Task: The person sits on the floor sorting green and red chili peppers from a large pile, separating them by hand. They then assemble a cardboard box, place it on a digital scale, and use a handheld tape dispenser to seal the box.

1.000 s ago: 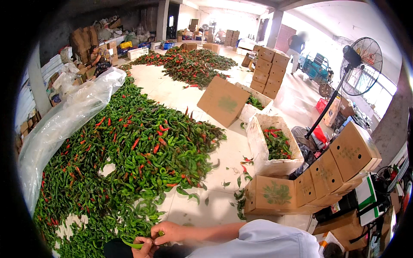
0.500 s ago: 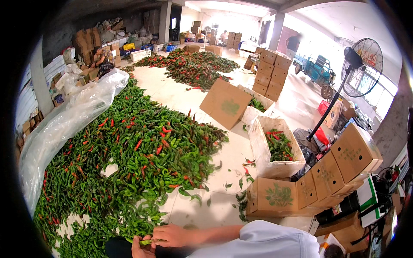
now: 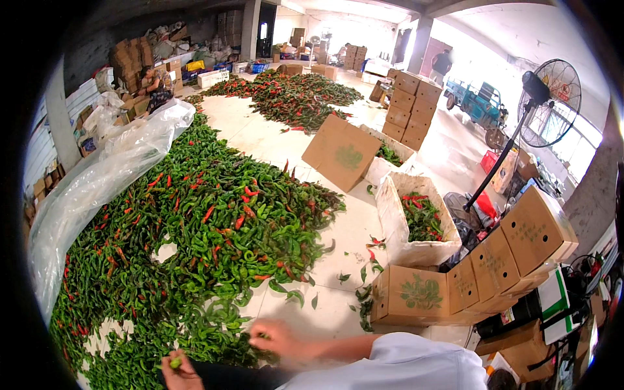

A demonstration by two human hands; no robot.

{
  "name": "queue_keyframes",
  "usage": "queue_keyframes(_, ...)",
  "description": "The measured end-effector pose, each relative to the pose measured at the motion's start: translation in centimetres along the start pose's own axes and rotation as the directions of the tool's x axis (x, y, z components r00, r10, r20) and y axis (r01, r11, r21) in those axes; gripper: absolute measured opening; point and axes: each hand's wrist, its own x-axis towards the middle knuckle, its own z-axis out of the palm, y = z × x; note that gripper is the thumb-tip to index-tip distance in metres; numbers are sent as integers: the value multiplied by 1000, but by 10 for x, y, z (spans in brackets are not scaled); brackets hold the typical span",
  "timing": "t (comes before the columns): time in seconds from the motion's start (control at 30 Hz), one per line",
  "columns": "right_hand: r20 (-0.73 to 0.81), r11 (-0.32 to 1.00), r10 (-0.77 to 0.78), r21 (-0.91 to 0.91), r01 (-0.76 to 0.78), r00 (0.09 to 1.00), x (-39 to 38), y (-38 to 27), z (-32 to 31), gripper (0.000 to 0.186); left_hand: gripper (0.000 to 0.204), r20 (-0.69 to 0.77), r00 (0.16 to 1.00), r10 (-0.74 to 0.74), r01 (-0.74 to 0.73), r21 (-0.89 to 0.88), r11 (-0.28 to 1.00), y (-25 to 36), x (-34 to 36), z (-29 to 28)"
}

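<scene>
My left hand (image 3: 181, 373), low in the view, is closed around a green chili pepper (image 3: 176, 363), part of which shows at its fingertips. To its right, my right hand (image 3: 273, 338) is over the near edge of a wide pile of chili peppers (image 3: 195, 214). Its fingers are curled and somewhat blurred by motion. Something dark green shows at them, though I cannot make out what it is. The pile is mostly green with scattered red ones, spread over the pale tiled floor (image 3: 338, 305).
Clear plastic sheeting (image 3: 97, 188) lies along the pile's left. To the right stand a white foam box (image 3: 416, 244) of peppers, cartons (image 3: 416, 296) and a pedestal fan (image 3: 536, 91). Another pepper heap (image 3: 299, 97) lies beyond. One person (image 3: 156, 88) sits far left; another (image 3: 441, 65) stands far right.
My hands were together on a green pepper and are now apart. The right has moved right and slightly up to the pile's edge; the left has moved left with a pepper.
</scene>
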Motion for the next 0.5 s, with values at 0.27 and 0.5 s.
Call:
queue_keyframes(0.27, -661, 783, 548, 191, -592, 512, -91, 248, -309, 17, 34, 139, 948, 286, -316, 305, 898, 82, -45, -26)
queue_keyframes(0.5, -627, 689, 724, 668, -282, 287, -73, 233, -419, 54, 49, -132, 783, 607, -551, 304, 777, 104, -97, 17)
